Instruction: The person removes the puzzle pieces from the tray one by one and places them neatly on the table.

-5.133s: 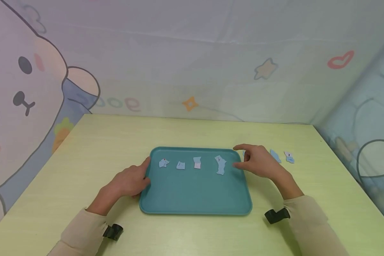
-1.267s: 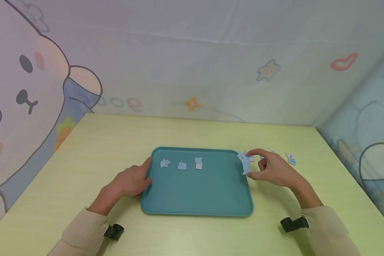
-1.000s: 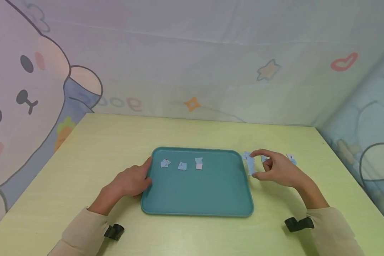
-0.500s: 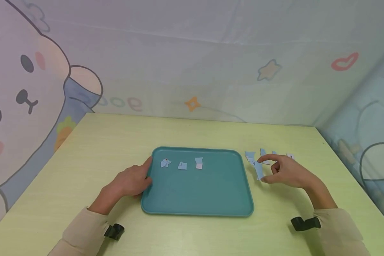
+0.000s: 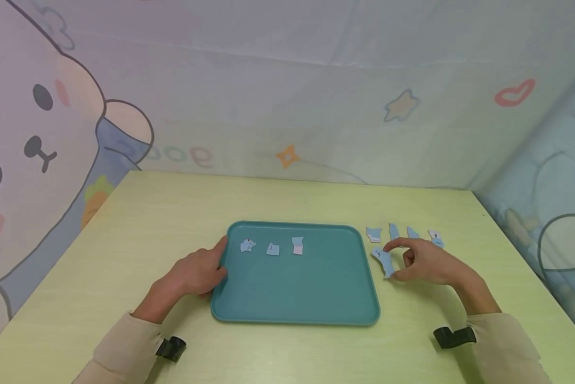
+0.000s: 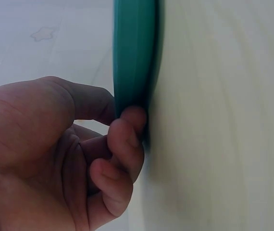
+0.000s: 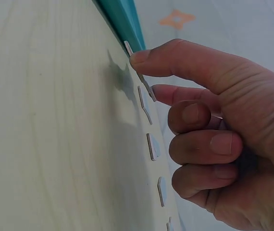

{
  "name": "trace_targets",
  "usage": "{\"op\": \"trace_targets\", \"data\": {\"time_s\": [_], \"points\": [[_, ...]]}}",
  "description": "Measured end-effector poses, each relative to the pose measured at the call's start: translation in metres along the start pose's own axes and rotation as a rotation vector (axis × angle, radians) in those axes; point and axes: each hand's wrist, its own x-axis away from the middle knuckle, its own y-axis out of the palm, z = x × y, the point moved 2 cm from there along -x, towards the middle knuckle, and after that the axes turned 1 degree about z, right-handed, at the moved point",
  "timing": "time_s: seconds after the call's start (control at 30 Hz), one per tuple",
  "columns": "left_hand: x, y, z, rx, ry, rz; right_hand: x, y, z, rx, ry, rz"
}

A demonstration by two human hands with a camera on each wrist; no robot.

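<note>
At the table, a person's left hand grips the left rim of a teal tray: the thumb lies over the top of the edge and the curled fingers tuck beneath it, as the left wrist view shows. Three small paper scraps sit in a row on the tray's far half, toward its 11 o'clock corner.

Just beyond the tray's right edge, at about 3 o'clock from its centre, the right hand holds a long blue paper scrap pinched between forefinger and thumb. The scrap's lower end is at or near the tabletop; whether it touches cannot be told. In the right wrist view, the forefinger reaches out over the scrap's edge while the other three fingers curl loosely toward the palm, closed on nothing.

Four more blue scraps lie in a row on the bare tabletop at 12 o'clock from that hand, near it but apart. Both wrists wear cream sleeves.
</note>
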Motion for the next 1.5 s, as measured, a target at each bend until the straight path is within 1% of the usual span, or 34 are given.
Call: {"op": "trace_targets", "data": {"time_s": [0.17,0.4,0.7,1.07,1.33,1.43,1.5], "points": [[0.000,0.000,0.000,-0.002,0.005,0.004,-0.001,0.001,-0.001,0.030,-0.014,0.001],[0.000,0.000,0.000,-0.005,0.004,0.005,-0.003,0.004,0.002,0.058,-0.002,0.011],[0.000,0.001,-0.001,-0.004,0.004,0.006,-0.005,0.006,0.005,0.067,-0.001,0.014],[0.001,0.000,0.001,-0.003,0.014,0.011,-0.003,0.003,0.004,0.040,0.008,0.000],[0.001,0.000,0.001,0.004,0.012,0.007,0.002,-0.005,-0.005,0.044,-0.001,0.028],[0.001,0.000,0.000,0.004,0.012,0.005,0.004,-0.008,-0.009,0.066,0.004,0.068],[0.001,0.000,0.000,0.002,0.013,0.006,0.004,-0.009,-0.013,0.082,-0.007,0.110]]}}
